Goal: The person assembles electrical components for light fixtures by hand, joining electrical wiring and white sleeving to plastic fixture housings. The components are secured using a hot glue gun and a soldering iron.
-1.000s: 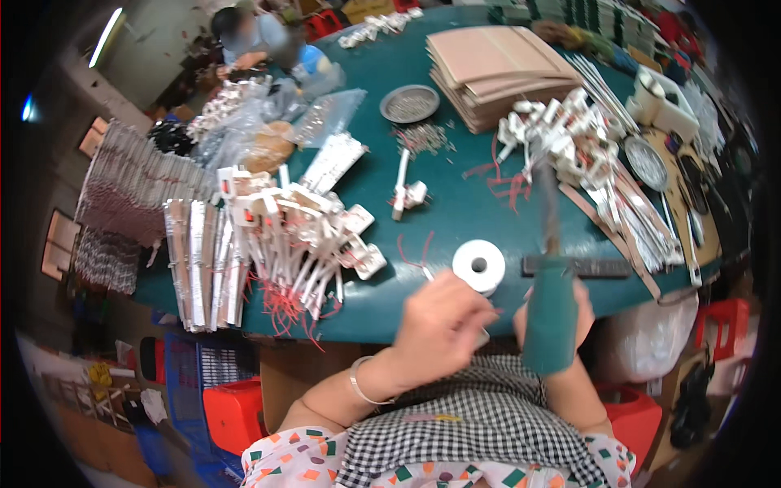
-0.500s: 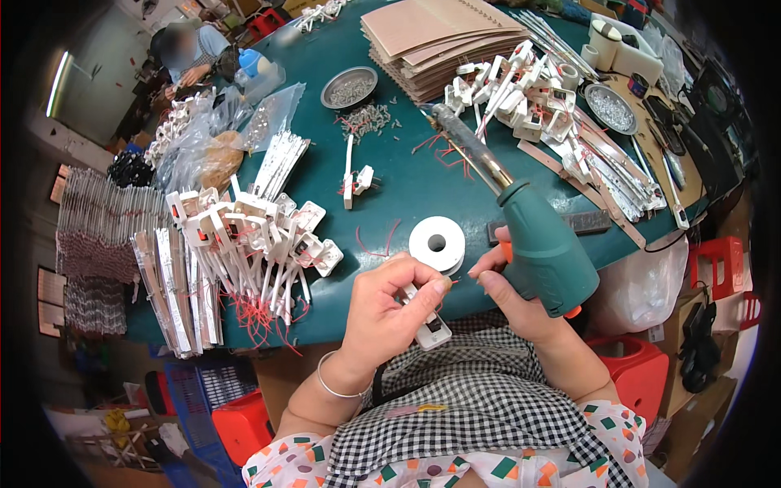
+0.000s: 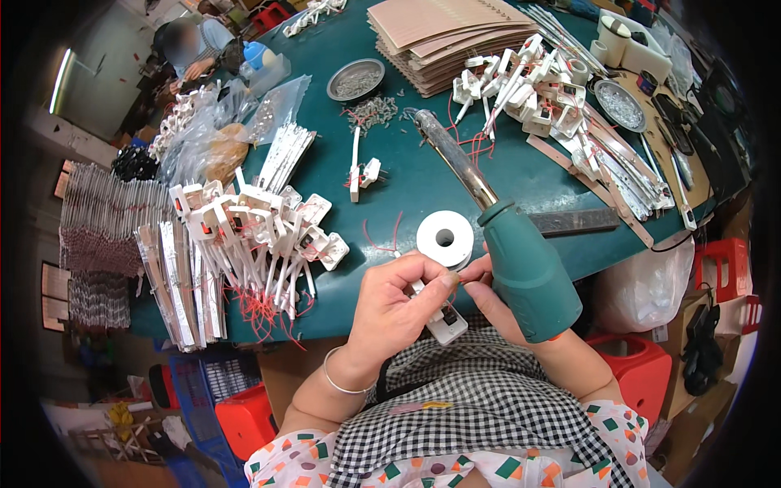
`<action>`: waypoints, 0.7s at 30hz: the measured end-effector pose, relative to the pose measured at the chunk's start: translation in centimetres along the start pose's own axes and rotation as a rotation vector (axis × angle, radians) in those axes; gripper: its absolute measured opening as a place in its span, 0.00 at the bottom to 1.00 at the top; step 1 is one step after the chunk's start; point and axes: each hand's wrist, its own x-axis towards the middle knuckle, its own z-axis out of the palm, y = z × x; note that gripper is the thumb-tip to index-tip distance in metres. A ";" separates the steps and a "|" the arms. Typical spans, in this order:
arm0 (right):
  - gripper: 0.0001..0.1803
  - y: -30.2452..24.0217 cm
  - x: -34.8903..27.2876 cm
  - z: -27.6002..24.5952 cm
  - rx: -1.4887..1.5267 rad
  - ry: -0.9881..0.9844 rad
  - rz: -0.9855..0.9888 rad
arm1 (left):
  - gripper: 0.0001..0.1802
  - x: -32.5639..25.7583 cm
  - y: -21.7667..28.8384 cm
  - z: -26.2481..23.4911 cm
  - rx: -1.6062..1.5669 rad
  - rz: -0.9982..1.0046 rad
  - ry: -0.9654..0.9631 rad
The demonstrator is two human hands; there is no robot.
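Note:
My left hand [image 3: 399,305] grips a small white plastic part [image 3: 443,323] with thin wires, held over my lap at the green table's [image 3: 423,175] front edge. My right hand [image 3: 500,305] holds a teal-handled soldering iron [image 3: 521,264]; its long metal shaft [image 3: 455,159] points away over the table. The right fingertips also pinch at the part beside my left thumb. A white spool of solder [image 3: 445,237] lies on the table just beyond both hands.
A heap of white wired parts with red leads [image 3: 252,236] lies to the left, another heap [image 3: 529,89] at the back right. A stack of brown boards [image 3: 447,32], a metal dish of screws [image 3: 356,79] and plastic bags [image 3: 220,122] sit further back. Red stools [image 3: 643,366] stand below.
The view has dropped closer to my hands. The soldering iron's shaft has tilted further down toward the table, and both hands have closed together on the white part.

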 end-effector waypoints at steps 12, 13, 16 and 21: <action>0.17 -0.8 1.4 -0.5 -0.183 0.078 -0.139 | 0.02 0.4 0.1 0.6 0.177 0.145 0.027; 0.17 -1.1 1.6 -0.4 -0.141 0.110 -0.148 | 0.02 0.5 0.2 0.5 0.260 0.222 0.031; 0.18 -1.0 1.4 -0.7 -0.270 0.103 -0.195 | 0.03 0.2 1.1 0.3 0.431 0.347 0.062; 0.11 -0.8 0.5 -0.9 -0.176 0.105 -0.184 | 0.05 0.1 0.4 0.6 0.321 0.267 0.055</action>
